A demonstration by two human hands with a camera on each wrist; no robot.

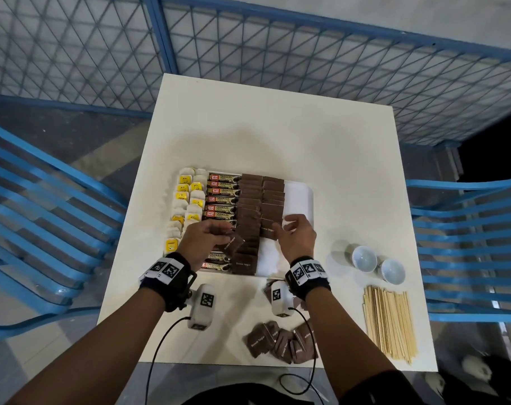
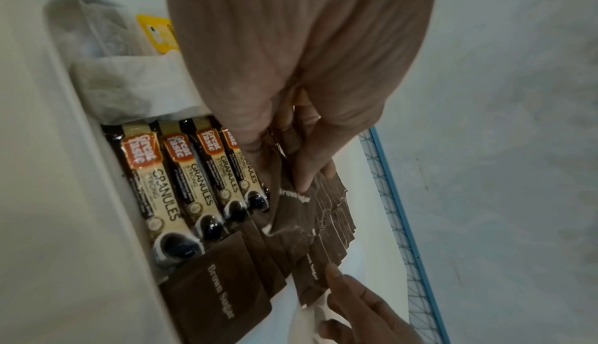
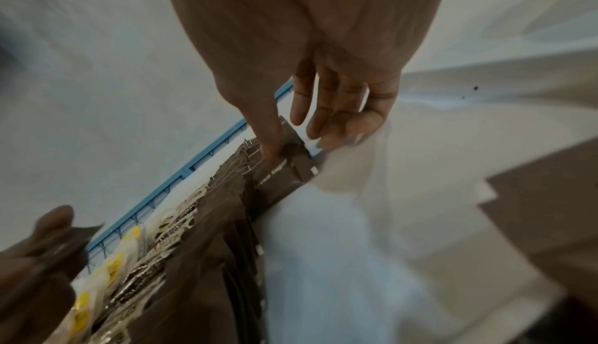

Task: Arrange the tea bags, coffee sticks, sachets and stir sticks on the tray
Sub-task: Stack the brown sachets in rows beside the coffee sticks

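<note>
At frame centre, on the white rectangular tray (image 1: 302,197), my left hand (image 1: 203,239) and right hand (image 1: 296,236) each pinch brown sugar sachets (image 1: 250,211); wooden stir sticks (image 1: 390,321) remain lower right.

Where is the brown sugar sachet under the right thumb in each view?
Head: sachet centre, at the near end of the right brown row on the tray.
Left wrist: sachet lower centre.
Right wrist: sachet centre.
Shared landmark: coffee sticks beside the brown rows.
</note>
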